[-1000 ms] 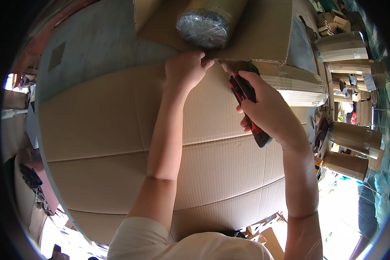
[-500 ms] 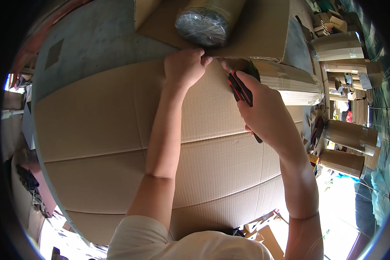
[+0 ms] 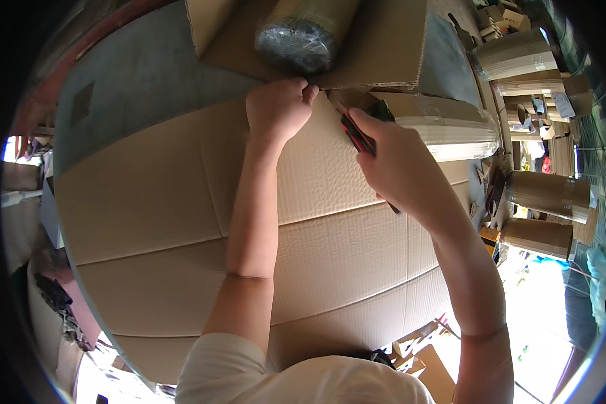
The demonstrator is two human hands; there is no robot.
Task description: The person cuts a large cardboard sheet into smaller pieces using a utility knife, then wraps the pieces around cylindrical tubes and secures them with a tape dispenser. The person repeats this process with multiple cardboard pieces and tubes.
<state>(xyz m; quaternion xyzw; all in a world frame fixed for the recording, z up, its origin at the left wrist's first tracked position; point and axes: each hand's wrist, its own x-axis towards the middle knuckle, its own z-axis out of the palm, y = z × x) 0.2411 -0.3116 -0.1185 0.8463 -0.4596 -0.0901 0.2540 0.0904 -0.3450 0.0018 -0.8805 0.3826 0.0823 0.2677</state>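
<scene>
A large brown corrugated cardboard sheet [image 3: 337,262] with several crease lines lies before me on a blue-grey table [image 3: 141,74]. At its far edge is my left hand [image 3: 276,111], closed, with its fingers curled round the edge; the fingertips are partly hidden. My right hand [image 3: 404,158] is wrapped round a red and black utility knife [image 3: 358,136]. The knife points at the far edge, just right of my left hand, and its tip seems to touch the cardboard there.
Beyond the edge, a film-wrapped roll [image 3: 296,44] rests on an open cardboard piece [image 3: 377,60]. A taped cardboard bundle [image 3: 444,128] lies to the right of my knife hand. Further right stand several more cardboard bundles [image 3: 549,195].
The whole view has shifted slightly, so the roll and cardboard appear further left. Both hands appear a little further left too, with the same grips. The knife stays close to my left hand.
</scene>
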